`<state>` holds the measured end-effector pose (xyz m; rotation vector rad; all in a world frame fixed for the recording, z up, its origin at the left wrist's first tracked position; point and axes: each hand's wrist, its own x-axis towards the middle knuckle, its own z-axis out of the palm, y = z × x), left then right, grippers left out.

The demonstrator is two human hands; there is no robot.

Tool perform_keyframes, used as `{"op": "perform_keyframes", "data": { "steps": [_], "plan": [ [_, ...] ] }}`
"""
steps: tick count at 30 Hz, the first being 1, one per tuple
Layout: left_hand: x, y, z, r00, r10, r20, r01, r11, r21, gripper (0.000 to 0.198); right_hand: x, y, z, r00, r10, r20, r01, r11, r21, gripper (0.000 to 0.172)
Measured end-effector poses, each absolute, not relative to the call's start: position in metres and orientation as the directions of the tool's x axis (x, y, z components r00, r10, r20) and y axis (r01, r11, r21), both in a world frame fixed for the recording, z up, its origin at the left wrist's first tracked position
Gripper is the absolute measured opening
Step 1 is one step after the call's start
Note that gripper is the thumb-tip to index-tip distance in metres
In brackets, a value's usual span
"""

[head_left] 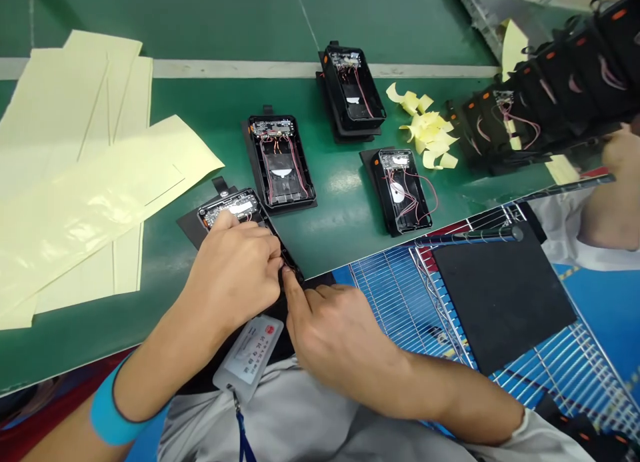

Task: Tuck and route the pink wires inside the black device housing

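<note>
An open black device casing [231, 207] with a circuit board and wires lies at the near edge of the green table [210, 22], on a black pad. My left hand [235, 272] covers most of it, fingers curled and pinching at its right edge. My right hand [340, 329] meets it from the right, index finger stretched to the same spot, other fingers folded. What the fingertips pinch is too small to make out. Three more open casings lie beyond: one [283, 162] on the left, one [354, 92] farther back, one [404, 190] on the right.
Pale yellow backing sheets [75, 182] cover the table's left. A heap of yellow peeled strips [430, 132] lies at the right. A row of black casings [545, 95] stands far right, near another person's arm [610, 202]. A black pad [500, 295] rests on a wire rack [400, 295].
</note>
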<state>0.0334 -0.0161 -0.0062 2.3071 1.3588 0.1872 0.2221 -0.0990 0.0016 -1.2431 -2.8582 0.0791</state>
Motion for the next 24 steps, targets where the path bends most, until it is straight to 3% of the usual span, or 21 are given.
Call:
{"op": "perform_keyframes", "data": {
  "steps": [2,5,8,11,18,24],
  "plan": [
    [0.033,-0.016,-0.008,0.506,0.859,-0.081,0.786,-0.421,0.452,0.028,0.218,-0.105,0.003,-0.663,0.748,-0.039,0.749,0.66,-0.066,0.062],
    [0.034,-0.016,-0.012,0.502,0.865,-0.019,0.776,-0.44,0.452,0.028,0.213,-0.112,0.005,-0.625,0.78,0.03,0.773,0.624,-0.112,0.057],
    [0.033,-0.017,-0.014,0.51,0.859,0.028,0.762,-0.467,0.448,0.028,0.211,-0.112,0.011,-0.584,0.809,0.074,0.796,0.588,-0.145,0.038],
    [0.033,-0.017,-0.015,0.518,0.854,0.048,0.757,-0.484,0.438,0.027,0.213,-0.102,0.018,-0.554,0.833,0.003,0.826,0.55,-0.128,0.017],
    [0.032,-0.017,-0.016,0.517,0.854,0.055,0.753,-0.484,0.445,0.027,0.222,-0.078,0.024,-0.678,0.727,-0.105,0.733,0.679,-0.032,0.025],
    [0.031,-0.017,-0.014,0.515,0.856,0.039,0.734,-0.465,0.495,0.03,0.226,-0.076,0.022,-0.729,0.681,-0.069,0.684,0.73,-0.015,0.024]
  ]
}}
